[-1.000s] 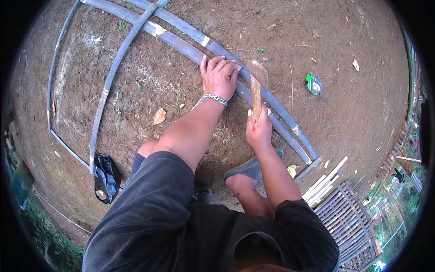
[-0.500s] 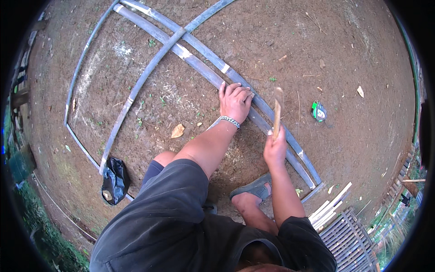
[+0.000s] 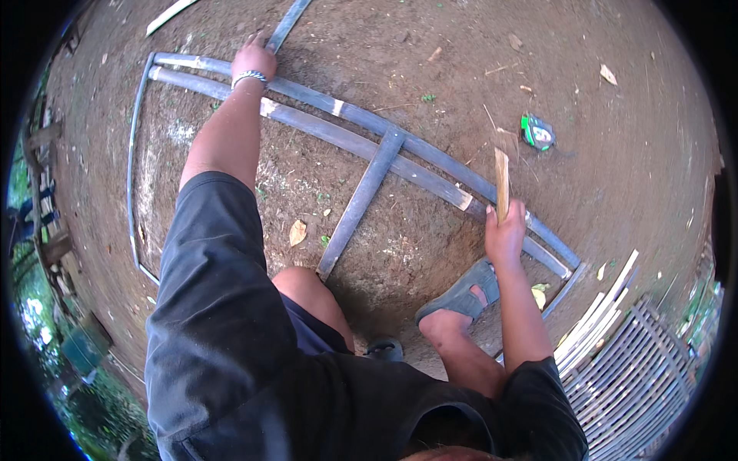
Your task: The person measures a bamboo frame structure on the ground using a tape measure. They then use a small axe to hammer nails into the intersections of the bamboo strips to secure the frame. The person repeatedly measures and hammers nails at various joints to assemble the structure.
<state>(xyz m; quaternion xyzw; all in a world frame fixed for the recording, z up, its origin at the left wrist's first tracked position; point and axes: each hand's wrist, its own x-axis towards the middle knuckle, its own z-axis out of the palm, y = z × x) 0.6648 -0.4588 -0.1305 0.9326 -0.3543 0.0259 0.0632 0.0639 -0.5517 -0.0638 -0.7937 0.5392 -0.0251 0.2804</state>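
Note:
My left hand (image 3: 254, 60), with a chain bracelet at the wrist, is closed on a crossing bamboo strip (image 3: 290, 23) at the far left, where it meets two long, roughly parallel bamboo strips (image 3: 338, 132). My forearm hides the part of that crossing strip nearer me. In my right hand (image 3: 506, 234) a short, pale wooden stick (image 3: 502, 180) points upward; the fist hovers over the right part of the long strips. Between my hands, a shorter dark bamboo crosspiece (image 3: 361, 200) lies across the nearer long strip, its far end at the farther one.
A green-and-black tape measure (image 3: 537, 132) lies on the dirt at the right. Pale slats (image 3: 600, 319) and a slatted bamboo panel (image 3: 634, 376) are at the lower right. My sandalled foot (image 3: 461, 296) is beside the strips. A thin bent strip (image 3: 133, 169) runs along the left.
My left hand has moved from the middle of the long strips to the far-left crossing, uncovering the short crosspiece. My right hand still holds the stick. The view has shifted left.

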